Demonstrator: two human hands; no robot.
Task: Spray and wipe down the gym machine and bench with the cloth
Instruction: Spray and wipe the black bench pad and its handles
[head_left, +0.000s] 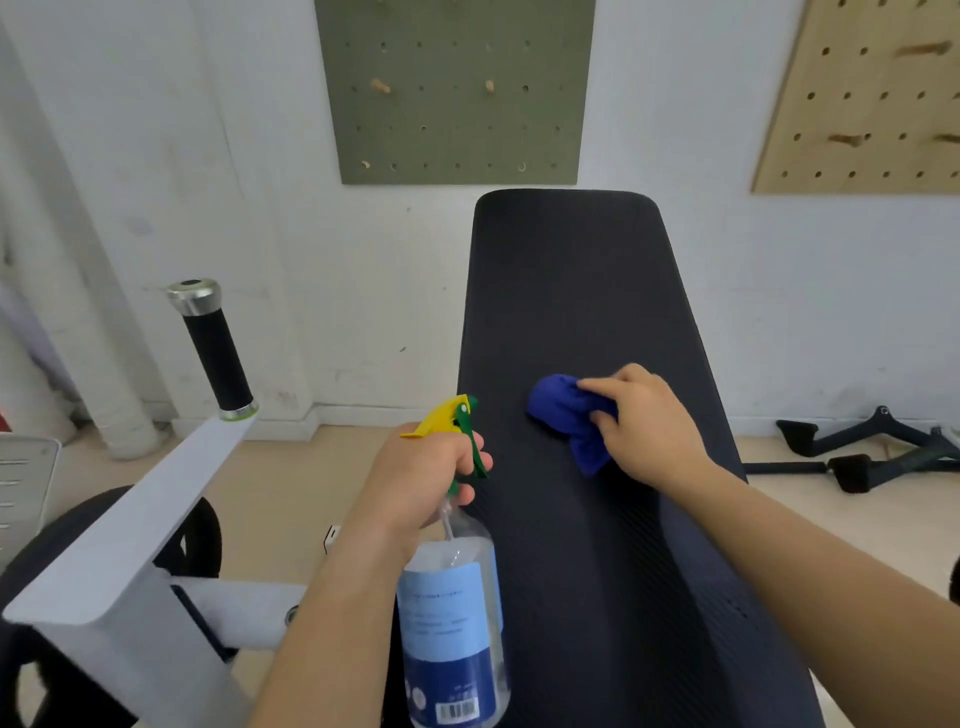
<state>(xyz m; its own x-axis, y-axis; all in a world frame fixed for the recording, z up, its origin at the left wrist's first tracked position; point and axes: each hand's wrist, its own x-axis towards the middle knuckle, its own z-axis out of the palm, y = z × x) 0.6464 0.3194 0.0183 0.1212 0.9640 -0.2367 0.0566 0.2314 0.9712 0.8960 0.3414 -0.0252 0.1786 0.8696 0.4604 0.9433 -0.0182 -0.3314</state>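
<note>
- Spray bottle (452, 613), nearest the lens: clear, with a blue label and a yellow-and-green trigger head. It is held upright just beside the left edge of the bench (566, 291).
- Left hand (421, 478): grip clamped round the bottle's neck, with the fingers curled over the green trigger.
- Right hand (644, 426): grip closed on the cloth (566, 415), with thumb and fingers pinching it.
- Cloth: blue, bunched, and lying on the bench surface about midway along its length.
- Bench: a dark padded surface running away from the viewer toward the white wall.
- Gym machine (130, 519): its white arm is at left, carrying a tilted black handle (215, 353) with metal end caps, well apart from both hands.
- Background: a green pegboard (452, 88) is above the bench and a wooden pegboard (872, 104) is at upper right. A black bar attachment (872, 452) lies on the floor at right.
</note>
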